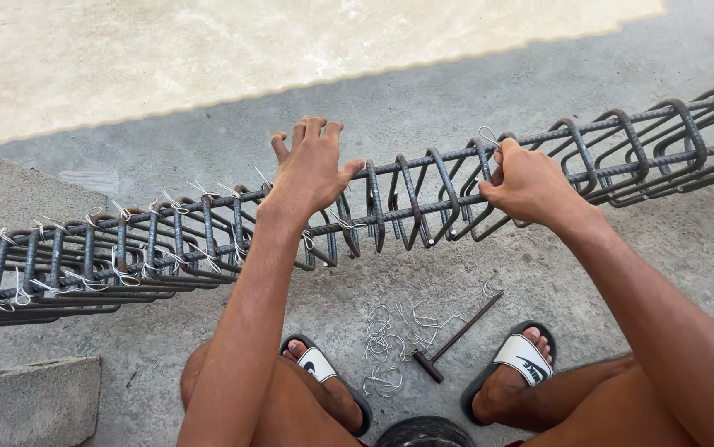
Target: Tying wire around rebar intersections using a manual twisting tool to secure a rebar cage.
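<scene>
the left hand (311, 165) lies on top of the long metal cage (407, 194) with its fingers spread wide. the right hand (527, 184) is curled tight around a bar of the cage. on the floor (589, 50) between the two sandals (324, 381) lie bits of wire (386, 335) and a hook tool (456, 338).

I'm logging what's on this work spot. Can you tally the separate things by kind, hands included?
Hands: 2, left hand and right hand, both on the cage
Rebar cage: 1
Tie tool: 1
Sandals: 2, and
Wire pile: 1, loose ties too tangled to count
Concrete block: 1
Total: 8
</scene>
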